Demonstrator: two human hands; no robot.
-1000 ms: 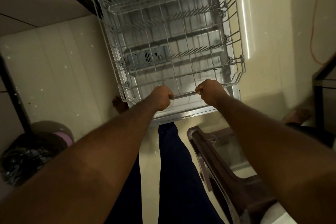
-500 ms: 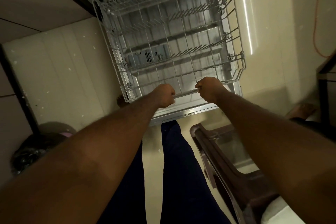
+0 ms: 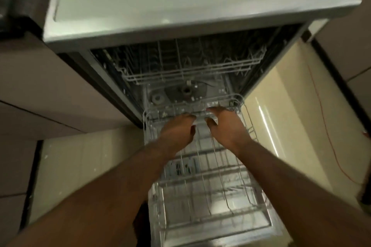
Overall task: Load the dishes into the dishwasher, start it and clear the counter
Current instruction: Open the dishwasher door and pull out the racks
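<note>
Head view, motion-blurred. White wire lower rack [image 3: 210, 196] sits drawn out over lowered steel dishwasher door [image 3: 230, 236]. Left hand [image 3: 176, 130] and right hand [image 3: 226, 126] side by side above rack's far end, near tub mouth. Each grip spread, fingers stretched forward, thumbs apart; contact with wires unclear. White wire upper rack [image 3: 180, 72] inside grey box-shaped dishwasher [image 3: 180, 6]. Thin orange cable [image 3: 331, 146] at right.

Looks like a home kitchen. Holds an open dishwasher [image 3: 140, 16] with a wire upper rack [image 3: 180, 74] inside and lower rack [image 3: 210, 196] pulled out. Lined with plain cabinet fronts [image 3: 50, 86], floored in glossy cream tiles [image 3: 291, 116].
</note>
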